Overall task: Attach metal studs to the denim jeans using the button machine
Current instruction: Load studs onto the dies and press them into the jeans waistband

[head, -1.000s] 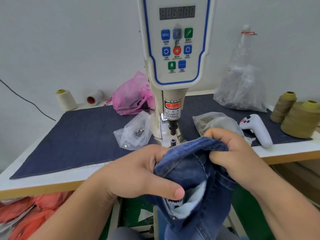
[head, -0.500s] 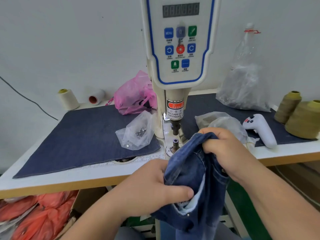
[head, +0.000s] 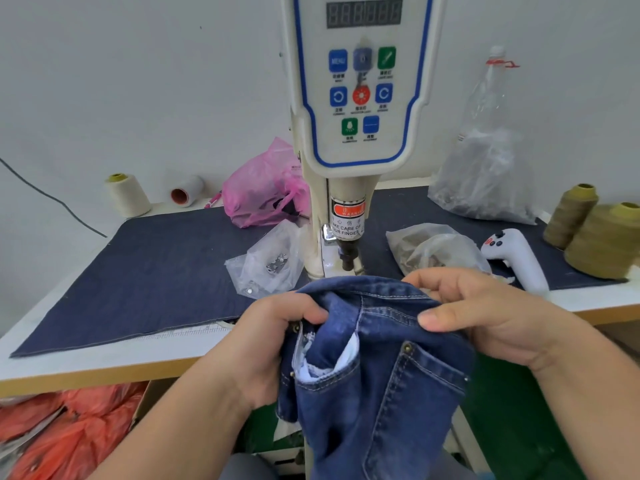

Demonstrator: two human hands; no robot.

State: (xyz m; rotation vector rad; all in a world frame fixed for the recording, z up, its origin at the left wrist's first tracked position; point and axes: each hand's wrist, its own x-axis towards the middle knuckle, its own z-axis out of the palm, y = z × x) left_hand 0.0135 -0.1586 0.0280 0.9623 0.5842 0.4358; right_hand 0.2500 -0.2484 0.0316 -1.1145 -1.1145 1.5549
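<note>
the denim jeans are bunching just below the button machine punch, both hands gripping them: left hand clutching the pocket edge, right hand pinching the waistband. fingers are sitting near the punch, risking a pinch.

Hands: left hand and right hand grip bunched denim jeans.
Machine: button machine stands just behind the jeans.
Table: clear stud bag beside it.
</note>
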